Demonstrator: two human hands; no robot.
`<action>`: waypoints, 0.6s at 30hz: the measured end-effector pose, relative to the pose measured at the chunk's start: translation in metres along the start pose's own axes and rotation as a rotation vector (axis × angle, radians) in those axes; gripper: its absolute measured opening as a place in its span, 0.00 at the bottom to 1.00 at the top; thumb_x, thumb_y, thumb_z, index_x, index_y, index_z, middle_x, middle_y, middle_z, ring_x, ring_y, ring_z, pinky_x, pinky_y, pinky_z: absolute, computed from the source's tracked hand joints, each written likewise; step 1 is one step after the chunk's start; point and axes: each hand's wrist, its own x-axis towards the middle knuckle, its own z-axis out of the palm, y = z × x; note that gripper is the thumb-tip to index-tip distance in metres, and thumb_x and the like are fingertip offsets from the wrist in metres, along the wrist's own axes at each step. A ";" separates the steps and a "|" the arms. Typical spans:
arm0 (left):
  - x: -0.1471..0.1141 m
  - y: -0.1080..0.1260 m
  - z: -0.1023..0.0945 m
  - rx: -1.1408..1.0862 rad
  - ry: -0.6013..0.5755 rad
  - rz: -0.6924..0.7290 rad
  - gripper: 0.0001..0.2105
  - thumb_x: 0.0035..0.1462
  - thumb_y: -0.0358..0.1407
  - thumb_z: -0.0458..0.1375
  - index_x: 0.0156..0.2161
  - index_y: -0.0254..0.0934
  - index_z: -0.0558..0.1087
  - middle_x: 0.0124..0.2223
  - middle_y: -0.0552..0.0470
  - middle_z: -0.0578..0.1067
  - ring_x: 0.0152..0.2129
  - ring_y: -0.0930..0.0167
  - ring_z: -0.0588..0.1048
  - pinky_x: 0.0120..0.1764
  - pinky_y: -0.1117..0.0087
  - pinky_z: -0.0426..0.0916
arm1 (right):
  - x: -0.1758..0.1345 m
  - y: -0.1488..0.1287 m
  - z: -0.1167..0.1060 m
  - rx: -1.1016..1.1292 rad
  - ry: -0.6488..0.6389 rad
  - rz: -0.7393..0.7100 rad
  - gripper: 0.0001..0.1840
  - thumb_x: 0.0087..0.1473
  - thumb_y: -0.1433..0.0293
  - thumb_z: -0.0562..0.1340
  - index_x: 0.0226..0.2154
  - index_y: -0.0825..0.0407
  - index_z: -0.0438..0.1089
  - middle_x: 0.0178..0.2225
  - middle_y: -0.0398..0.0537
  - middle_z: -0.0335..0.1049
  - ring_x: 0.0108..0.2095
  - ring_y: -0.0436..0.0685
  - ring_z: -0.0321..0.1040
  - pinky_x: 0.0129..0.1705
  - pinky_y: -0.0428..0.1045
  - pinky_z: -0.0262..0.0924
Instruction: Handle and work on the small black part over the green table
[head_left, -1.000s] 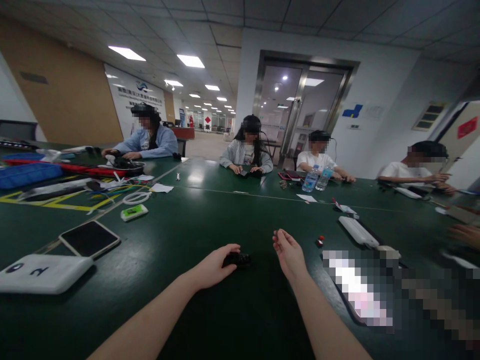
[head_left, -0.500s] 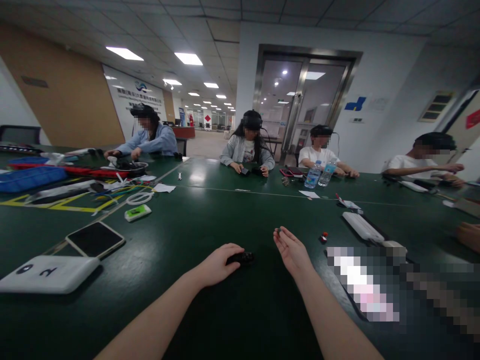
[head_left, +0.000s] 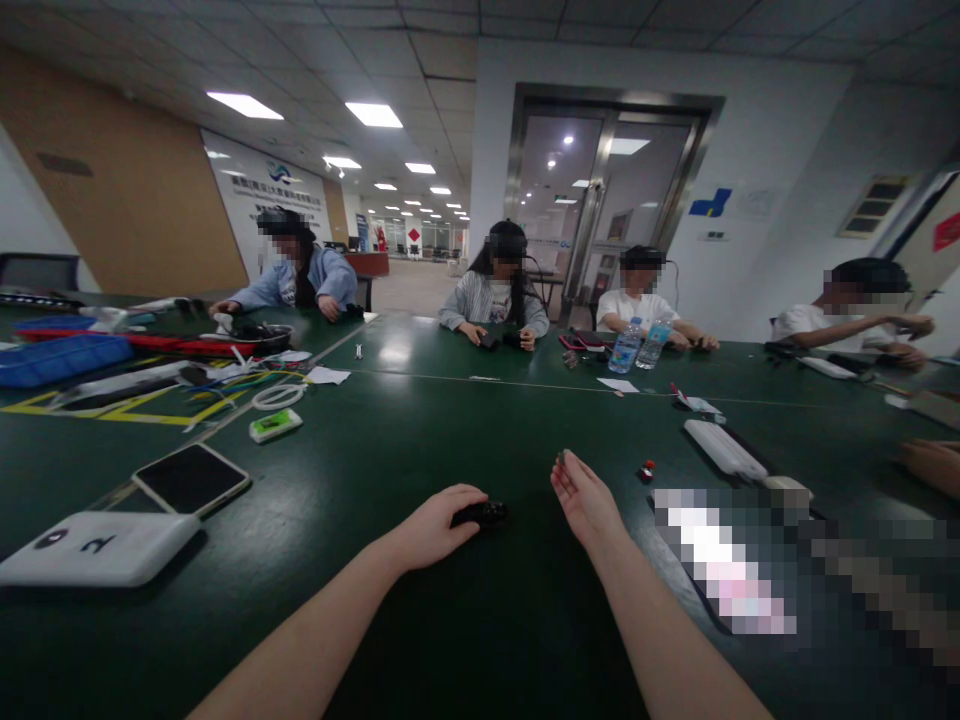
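Note:
My left hand [head_left: 441, 522] is closed around a small black oblong object [head_left: 491, 514] resting on the dark green table [head_left: 337, 620]. Its far end sticks out past my fingertips, with small raised details I cannot make out clearly. To the right, a little above the tabletop, my right hand [head_left: 586, 497] is raised with its palm turned inward. The thumb and fingertips pinch together on a tiny dark thing [head_left: 561, 456], too small to name. A gap of bare table lies between the two hands.
On the left lie a white power bank [head_left: 112, 549], a phone [head_left: 192, 478] and a green-and-white packet [head_left: 275, 426]. A small red-and-black item [head_left: 646, 470], a blurred-out phone [head_left: 720, 560] and a white device [head_left: 724, 450] lie right. Water bottles [head_left: 625, 346] and several people are across the table.
My right hand has shifted slightly and turned inward, so the tiny thing shows less between its fingertips. The left hand and black object stay in place.

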 end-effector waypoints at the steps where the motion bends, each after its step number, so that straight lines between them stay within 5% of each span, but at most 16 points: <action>1: 0.000 -0.001 0.000 0.002 0.003 -0.001 0.19 0.54 0.36 0.54 0.52 0.42 0.67 0.54 0.50 0.67 0.49 0.68 0.66 0.54 0.64 0.58 | 0.000 0.000 0.000 -0.004 0.002 -0.001 0.07 0.48 0.72 0.66 0.33 0.51 0.70 0.30 0.43 0.73 0.32 0.51 0.72 0.34 0.45 0.72; 18: 0.000 0.001 -0.001 0.006 -0.005 -0.015 0.19 0.54 0.37 0.54 0.52 0.42 0.67 0.54 0.50 0.67 0.49 0.68 0.66 0.55 0.63 0.58 | 0.005 0.003 -0.004 -0.034 0.027 0.002 0.05 0.49 0.71 0.65 0.32 0.52 0.70 0.30 0.44 0.73 0.30 0.50 0.71 0.34 0.44 0.70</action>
